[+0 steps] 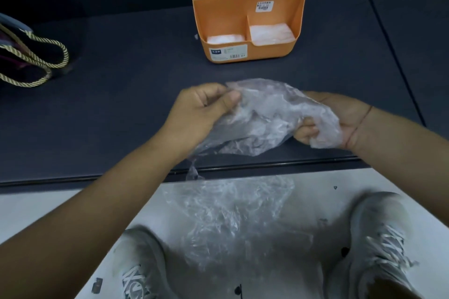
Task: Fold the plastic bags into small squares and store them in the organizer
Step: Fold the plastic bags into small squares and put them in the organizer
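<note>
Plastic bag (262, 119) is up off the table, clear and crumpled, stretched between both our hands just above the near side of the dark tabletop (121, 109).

Going left to right: way over on the left sits a dark tote bag (29, 60) with gold rope handles, partly out of view. There's a wide stretch of open tabletop between it and us. Our left hand (201, 109) pinches the bag's upper left corner, thumb against curled fingers. A thin tail of plastic dangles from the bag past the table edge (279, 164). Our right hand (340, 124) has its fingers curled tight around the bunched right end.

Behind the hands, well apart from them, the orange organizer (226, 14) stands upright. It's got three slots at the back and two lower ones in front, each with folded plastic (271, 33) in it. Right of it a seam (394, 56) runs across the surface where another dark panel begins.

Below the table edge there's white floor (36, 213), our left sneaker (138, 264) and right sneaker (379, 233). Between them is more crinkled clear plastic (230, 213); can't tell whether it lies on the floor or hangs.
</note>
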Demonstrator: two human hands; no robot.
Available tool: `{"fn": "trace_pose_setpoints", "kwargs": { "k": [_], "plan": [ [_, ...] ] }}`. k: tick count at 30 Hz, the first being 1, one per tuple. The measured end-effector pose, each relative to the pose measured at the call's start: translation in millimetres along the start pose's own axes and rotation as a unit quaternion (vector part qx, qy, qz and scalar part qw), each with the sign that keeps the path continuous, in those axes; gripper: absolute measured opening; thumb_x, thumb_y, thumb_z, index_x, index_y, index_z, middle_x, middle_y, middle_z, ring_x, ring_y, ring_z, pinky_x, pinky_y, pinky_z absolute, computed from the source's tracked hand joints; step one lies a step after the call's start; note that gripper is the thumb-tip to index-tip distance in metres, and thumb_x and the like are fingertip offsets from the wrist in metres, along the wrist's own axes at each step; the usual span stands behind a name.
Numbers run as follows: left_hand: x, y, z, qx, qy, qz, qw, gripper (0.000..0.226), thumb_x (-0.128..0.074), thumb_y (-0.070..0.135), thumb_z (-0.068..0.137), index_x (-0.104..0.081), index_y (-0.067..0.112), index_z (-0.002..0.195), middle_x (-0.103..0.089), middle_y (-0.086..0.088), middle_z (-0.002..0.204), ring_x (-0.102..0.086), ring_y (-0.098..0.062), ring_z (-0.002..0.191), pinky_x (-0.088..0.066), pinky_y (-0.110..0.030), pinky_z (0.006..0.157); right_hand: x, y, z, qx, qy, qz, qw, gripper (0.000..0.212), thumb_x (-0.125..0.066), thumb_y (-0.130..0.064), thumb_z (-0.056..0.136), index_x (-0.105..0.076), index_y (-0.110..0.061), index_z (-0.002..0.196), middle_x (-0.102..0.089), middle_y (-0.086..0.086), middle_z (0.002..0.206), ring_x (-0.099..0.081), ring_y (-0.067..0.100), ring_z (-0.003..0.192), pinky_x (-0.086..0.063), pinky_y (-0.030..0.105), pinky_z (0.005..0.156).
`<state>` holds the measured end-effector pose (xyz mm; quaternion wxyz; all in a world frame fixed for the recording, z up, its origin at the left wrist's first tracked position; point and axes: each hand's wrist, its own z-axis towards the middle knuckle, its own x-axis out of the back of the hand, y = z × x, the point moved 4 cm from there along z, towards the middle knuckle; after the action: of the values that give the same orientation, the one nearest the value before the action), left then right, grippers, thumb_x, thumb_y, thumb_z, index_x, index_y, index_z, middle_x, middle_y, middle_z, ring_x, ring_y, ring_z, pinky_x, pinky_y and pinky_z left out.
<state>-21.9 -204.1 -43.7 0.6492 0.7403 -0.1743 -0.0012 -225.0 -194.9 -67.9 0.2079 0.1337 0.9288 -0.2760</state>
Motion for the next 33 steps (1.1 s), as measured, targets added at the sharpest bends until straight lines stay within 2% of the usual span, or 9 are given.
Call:
{"fn": "trace_pose_setpoints", "kwargs": {
  "k": [4, 11, 13, 15, 17, 22, 26, 29, 33],
  "plan": [
    [14.6, -14.3, 5.8, 0.093, 0.107, -0.081, 0.987, 0.029, -0.064, 0.026, 0.093, -0.070, -0.002, 0.091, -0.071, -0.010, 0.082, -0.064, -0.017, 0.072, -0.054, -0.028, 0.070, 25.7, -10.9, 2.8, 0.022, 0.040, 0.028, 0.999, 0.057, -0.093, -0.030, 0.043, -0.067, -0.012, 0.090, -0.064, -0.003, 0.080, -0.054, 0.006, 0.058, -0.043, 0.015, 0.048],
    [19.8, -24.1, -0.8, 0.185, 0.115, -0.153, 0.964, 0.027, -0.061, 0.036, 0.094, -0.073, 0.013, 0.086, -0.076, -0.005, 0.079, -0.071, -0.015, 0.070, -0.055, -0.023, 0.062, 57.1, -48.2, -1.6, 0.174, 0.163, 0.123, 0.963, 0.015, -0.065, -0.027, 0.087, -0.061, -0.015, 0.096, -0.055, -0.005, 0.087, -0.053, 0.007, 0.071, -0.049, 0.021, 0.079],
    [19.6, -23.0, -2.5, 0.182, 0.108, -0.166, 0.963, 0.028, -0.057, 0.035, 0.096, -0.071, 0.014, 0.083, -0.074, -0.002, 0.071, -0.069, -0.011, 0.062, -0.053, -0.020, 0.056, 61.7, -56.0, -3.6, 0.226, 0.217, -0.002, 0.950, 0.007, -0.061, -0.028, 0.091, -0.060, -0.024, 0.096, -0.056, -0.010, 0.085, -0.054, 0.005, 0.075, -0.045, 0.024, 0.079],
    [19.2, -19.8, -4.4, 0.175, 0.098, -0.165, 0.966, 0.030, -0.054, 0.033, 0.098, -0.067, 0.013, 0.079, -0.068, 0.003, 0.058, -0.062, -0.006, 0.048, -0.047, -0.015, 0.047, 55.3, -63.7, -16.3, 0.354, 0.287, -0.272, 0.848, 0.011, -0.064, -0.025, 0.087, -0.062, -0.030, 0.097, -0.057, -0.010, 0.100, -0.056, 0.001, 0.093, -0.042, 0.022, 0.088],
    [17.1, -18.1, -5.1, 0.165, 0.080, -0.154, 0.971, 0.030, -0.056, 0.036, 0.094, -0.068, 0.012, 0.079, -0.069, 0.002, 0.060, -0.063, -0.006, 0.050, -0.047, -0.015, 0.048, 28.5, -62.0, -24.7, 0.459, 0.218, -0.452, 0.733, 0.031, -0.062, -0.024, 0.083, -0.062, -0.028, 0.113, -0.053, -0.004, 0.124, -0.049, 0.004, 0.119, -0.036, 0.019, 0.102],
    [6.7, -13.2, -3.7, 0.162, 0.004, -0.126, 0.979, 0.032, -0.061, 0.045, 0.076, -0.076, 0.018, 0.072, -0.074, -0.004, 0.074, -0.069, -0.011, 0.064, -0.053, -0.019, 0.060, -42.0, -34.3, -26.1, 0.451, -0.079, -0.594, 0.661, 0.061, -0.060, -0.004, 0.087, -0.041, -0.018, 0.143, -0.041, -0.006, 0.145, -0.033, -0.002, 0.137, -0.022, 0.014, 0.113],
    [3.9, -5.5, -1.4, 0.156, -0.019, -0.094, 0.983, 0.036, -0.059, 0.049, 0.076, -0.070, 0.018, 0.065, -0.070, 0.000, 0.062, -0.064, -0.009, 0.055, -0.050, -0.018, 0.056, -58.4, -37.3, -24.0, 0.438, -0.096, -0.587, 0.674, 0.026, -0.069, -0.014, 0.082, -0.069, -0.022, 0.106, -0.062, -0.004, 0.106, -0.058, 0.005, 0.102, -0.044, 0.024, 0.097],
    [12.4, -5.1, 3.8, 0.163, 0.024, -0.081, 0.983, 0.046, -0.057, 0.052, 0.084, -0.067, 0.019, 0.054, -0.067, 0.000, 0.057, -0.062, -0.010, 0.052, -0.049, -0.018, 0.056, -48.3, -46.2, -20.9, 0.472, -0.052, -0.489, 0.732, 0.002, -0.070, -0.017, 0.081, -0.068, -0.018, 0.081, -0.061, -0.006, 0.091, -0.058, 0.005, 0.087, -0.049, 0.025, 0.085],
    [31.8, -15.4, 11.2, 0.176, 0.124, -0.083, 0.973, 0.042, -0.057, 0.045, 0.095, -0.068, 0.017, 0.065, -0.069, 0.000, 0.059, -0.065, -0.011, 0.053, -0.051, -0.021, 0.054, -29.7, -50.0, -15.4, 0.438, -0.026, -0.273, 0.856, 0.020, -0.074, -0.028, 0.080, -0.064, -0.012, 0.072, -0.064, 0.000, 0.087, -0.059, 0.009, 0.081, -0.048, 0.021, 0.079]
  ]
}}
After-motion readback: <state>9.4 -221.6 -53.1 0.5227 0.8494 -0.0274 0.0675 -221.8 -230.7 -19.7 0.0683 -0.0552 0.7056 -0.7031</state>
